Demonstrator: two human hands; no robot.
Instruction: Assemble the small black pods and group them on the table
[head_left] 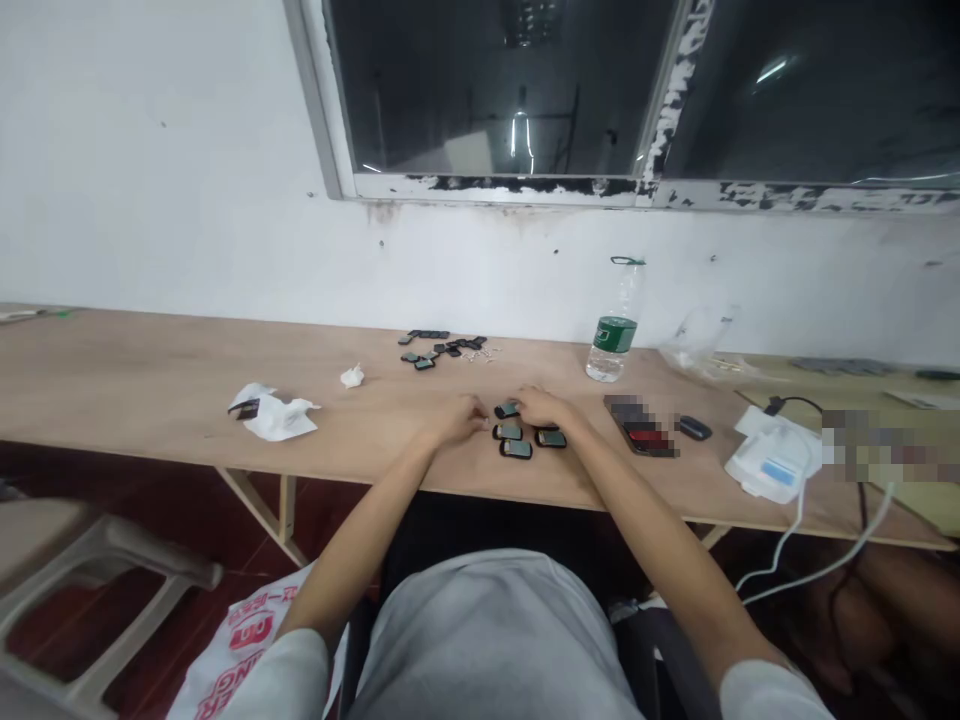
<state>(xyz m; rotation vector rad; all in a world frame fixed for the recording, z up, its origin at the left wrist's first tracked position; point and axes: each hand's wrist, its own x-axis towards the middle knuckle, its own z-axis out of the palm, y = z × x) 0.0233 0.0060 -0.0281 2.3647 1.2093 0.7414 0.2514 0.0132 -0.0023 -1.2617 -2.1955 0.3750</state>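
Several small black oval pieces with grey rectangular faces lie between my hands on the wooden table. My right hand [540, 407] has its fingertips closed on the edge of the topmost oval piece [507, 410]. Just left of the group, my left hand [463, 417] has its fingers drawn together, with a tiny pale bit at the tips that is too small to name. Below are another oval piece [508, 432], a front one [516, 450] and one under my right wrist [551, 438]. Farther back lie more dark pieces [425, 363] beside scattered tiny white bits [480, 354].
A water bottle [613, 340] stands behind my right hand. To the right are a phone [637, 425], a black fob-like object [694, 428] and a white box with cables [776, 455]. Crumpled tissue [277, 414] lies left. A wall and window [502, 90] close off the back.
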